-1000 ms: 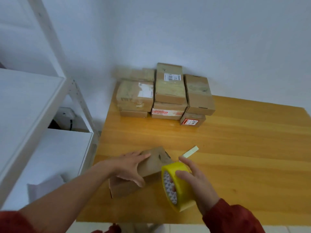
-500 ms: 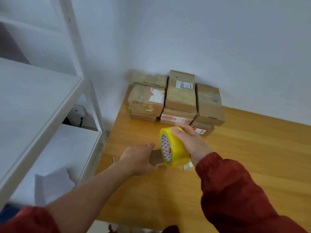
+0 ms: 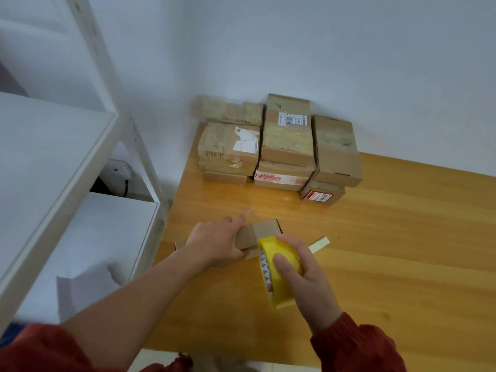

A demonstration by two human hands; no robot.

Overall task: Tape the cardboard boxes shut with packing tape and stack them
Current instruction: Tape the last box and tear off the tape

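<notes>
A small brown cardboard box point(image 3: 261, 230) lies near the front left of the wooden table point(image 3: 389, 237). My left hand point(image 3: 217, 240) presses on its left part, index finger stretched forward. My right hand point(image 3: 303, 275) grips a yellow roll of packing tape point(image 3: 273, 275) just right of the box, and the roll hides the box's near right corner. A loose strip of tape point(image 3: 319, 244) sticks out to the right behind the roll. A pile of several taped cardboard boxes point(image 3: 279, 146) stands at the back against the wall.
A white metal shelf unit point(image 3: 53, 162) stands close on the left, its post at the table's left edge. White paper point(image 3: 80, 285) lies on its lower shelf. Bare table surface stretches to the right.
My right hand has brought the tape roll down and back toward me, from above the box to its right side. My left hand stays on the box, its index finger now stretched out.
</notes>
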